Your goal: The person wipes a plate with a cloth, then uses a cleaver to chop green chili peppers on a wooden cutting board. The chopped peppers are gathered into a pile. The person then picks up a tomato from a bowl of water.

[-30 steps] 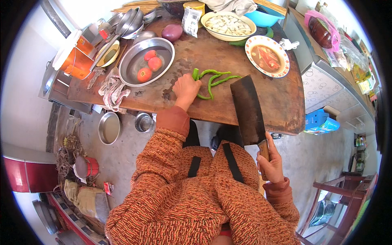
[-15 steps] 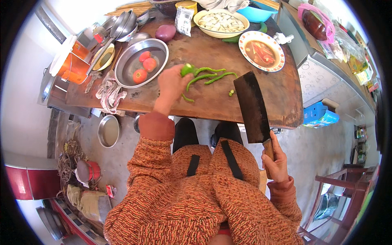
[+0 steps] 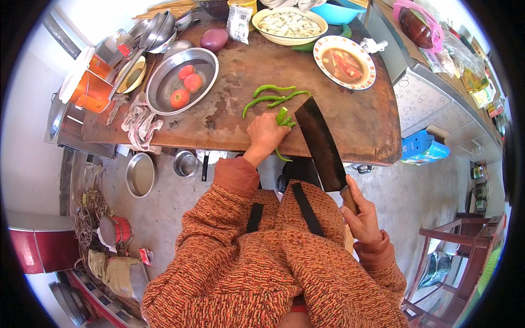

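Head view. A worn wooden table point(image 3: 350, 128), brown, stained and rounded at its near corner, is seen from above. A small bunch of long, slender green chillies point(image 3: 283, 119), glossy and curved, is pinned near the table's front edge by the left hand point(image 3: 266, 134), whose fingers are closed down over the bunch; one chilli tail hangs over the table edge below the hand. Three further loose chillies point(image 3: 272, 96) are laid just behind, apart from the bunch. A cleaver point(image 3: 321, 143) with a broad, dark, rectangular blade and a wooden handle is gripped by the right hand point(image 3: 362, 216), fist wrapped round the handle; the blade's far end is set right beside the held bunch, but whether it touches the chillies cannot be told.

To the left of the chillies, a round steel basin point(image 3: 205, 63) holding water and three red tomatoes point(image 3: 186, 85) is noted, with a crumpled cloth point(image 3: 140, 121) at its near side. A purple onion point(image 3: 214, 39) is placed behind the basin. Farther right, a patterned plate point(image 3: 346, 61) of red sauce and a pale bowl point(image 3: 289, 24) of white chopped pieces are recorded. The lower view is filled by the person's orange knitted sleeves.
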The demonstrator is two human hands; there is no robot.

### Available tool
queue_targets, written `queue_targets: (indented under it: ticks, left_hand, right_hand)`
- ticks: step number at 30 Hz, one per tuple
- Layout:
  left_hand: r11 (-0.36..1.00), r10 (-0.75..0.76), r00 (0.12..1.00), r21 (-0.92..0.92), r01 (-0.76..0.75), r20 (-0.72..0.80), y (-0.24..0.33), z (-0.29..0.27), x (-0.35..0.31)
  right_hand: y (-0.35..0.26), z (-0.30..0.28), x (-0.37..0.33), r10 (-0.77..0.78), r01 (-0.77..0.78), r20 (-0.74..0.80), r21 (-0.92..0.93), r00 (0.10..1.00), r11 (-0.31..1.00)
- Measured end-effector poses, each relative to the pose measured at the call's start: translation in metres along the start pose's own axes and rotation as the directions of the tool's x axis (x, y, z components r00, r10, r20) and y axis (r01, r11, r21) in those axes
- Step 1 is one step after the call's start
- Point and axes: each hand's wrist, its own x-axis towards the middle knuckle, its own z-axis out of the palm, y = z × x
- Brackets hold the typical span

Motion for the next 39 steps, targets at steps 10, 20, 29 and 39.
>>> queue_targets:
  ticks: [10,20,29,39]
  left_hand:
    - [1.0,-0.026,1.0,-0.015,0.026,0.013,-0.001,0.001,-0.001]
    - [1.0,-0.003,1.0,-0.004,0.003,-0.019,-0.008,0.008,0.0]
    - [1.0,0.0,1.0,-0.01,0.0,-0.01,-0.005,0.004,-0.002]
    - [1.0,-0.01,1.0,0.014,0.01,-0.004,-0.006,0.007,-0.002]
  right_hand:
    - [-0.005,0.005,0.006,0.022,-0.019,0.028,-0.096,0.999,0.995]
    - [-0.013,0.003,0.01,-0.026,0.032,0.047,-0.126,0.999,0.991]
    - [-0.021,0.004,0.013,-0.023,0.038,0.085,-0.177,0.996,0.983]
    - [-0.029,0.008,0.018,-0.036,0.08,0.144,-0.312,0.989,0.947]
